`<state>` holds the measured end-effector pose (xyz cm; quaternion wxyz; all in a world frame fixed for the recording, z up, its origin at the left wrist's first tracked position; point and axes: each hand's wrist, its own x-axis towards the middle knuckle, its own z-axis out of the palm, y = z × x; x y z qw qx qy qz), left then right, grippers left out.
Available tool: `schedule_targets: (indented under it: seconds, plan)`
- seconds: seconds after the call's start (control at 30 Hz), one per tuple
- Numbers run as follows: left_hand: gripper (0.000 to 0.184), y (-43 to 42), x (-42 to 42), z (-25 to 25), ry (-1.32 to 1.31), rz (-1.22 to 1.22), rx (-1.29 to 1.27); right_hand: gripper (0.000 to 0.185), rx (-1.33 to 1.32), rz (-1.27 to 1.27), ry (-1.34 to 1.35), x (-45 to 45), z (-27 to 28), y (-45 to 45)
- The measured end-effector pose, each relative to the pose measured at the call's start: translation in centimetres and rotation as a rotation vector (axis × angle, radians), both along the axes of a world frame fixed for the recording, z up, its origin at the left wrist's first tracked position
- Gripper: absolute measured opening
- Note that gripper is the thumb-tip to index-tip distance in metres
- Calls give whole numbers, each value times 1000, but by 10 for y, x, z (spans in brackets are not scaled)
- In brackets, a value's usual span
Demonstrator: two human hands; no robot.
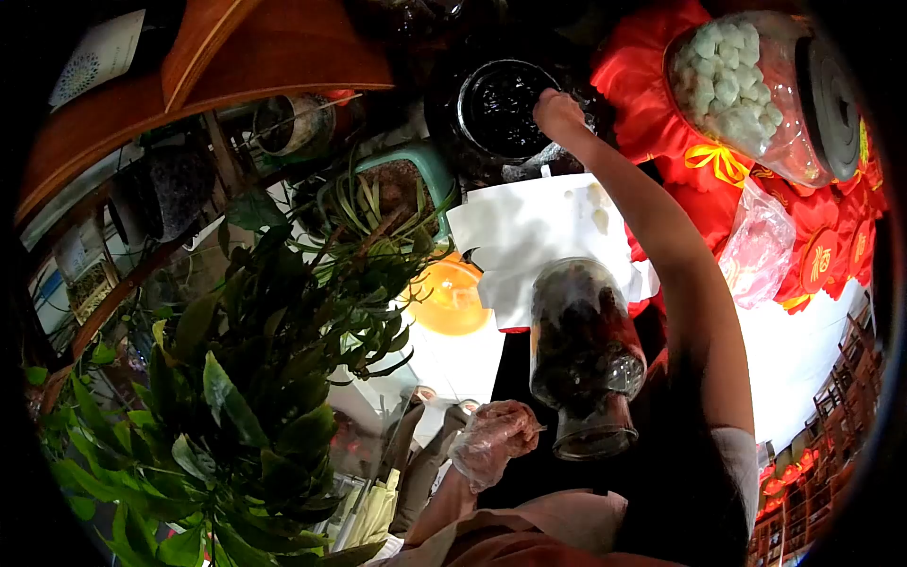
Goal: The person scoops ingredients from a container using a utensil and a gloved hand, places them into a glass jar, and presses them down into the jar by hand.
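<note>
My right hand (559,113) reaches far forward, its fingers curled in at the right rim of a round, dark, shiny vessel (501,106). The vessel's inside looks black with bright glints; what those fingers grip is hidden. Low in the view, my left hand (496,439) is closed, with thin clear plastic wrapped around it. I cannot make out whether it holds anything. To the right of that hand, a glass jar (584,350) with dark and reddish contents appears in front of my body. A white sheet (539,227) lies between this jar and the dark vessel.
Leafy plants (227,406) fill the left side. Behind them sit a green planter (430,180) and an orange round object (449,295). On the right, a jar of pale lumps (723,80) stands among red cloth-covered jars (817,250) and a clear plastic bag (759,241).
</note>
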<state>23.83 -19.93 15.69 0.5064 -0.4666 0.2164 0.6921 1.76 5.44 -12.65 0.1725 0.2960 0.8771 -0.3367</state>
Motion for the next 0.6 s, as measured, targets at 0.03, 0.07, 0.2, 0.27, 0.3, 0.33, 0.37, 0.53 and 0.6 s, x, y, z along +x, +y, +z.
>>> schedule_targets:
  seconds: [0.03,0.07,0.2,0.27,0.3,0.33,0.37,0.53,0.6]
  plan:
    - [11,8,-11,7,27,-42,-59,26,78,99,-64,-2,9,-2]
    - [10,10,-11,7,90,-45,-80,25,155,197,-127,-4,15,-3]
    - [8,10,-12,-5,103,123,244,26,219,327,-220,-11,8,-17]
    - [15,13,-7,-8,146,243,261,26,170,304,-249,-15,2,-26]
    - [14,11,-5,-9,122,232,248,26,124,281,-287,-15,-2,-32]
    - [13,9,-6,-10,100,194,205,24,101,234,-253,-16,-9,-38]
    - [13,7,-5,-9,77,150,160,24,97,236,-261,-18,-14,-40]
    - [10,4,-10,2,15,-48,-78,23,73,202,-126,-21,-14,-36]
    - [11,2,-7,0,-7,-40,-62,23,43,319,22,-15,-16,-30]
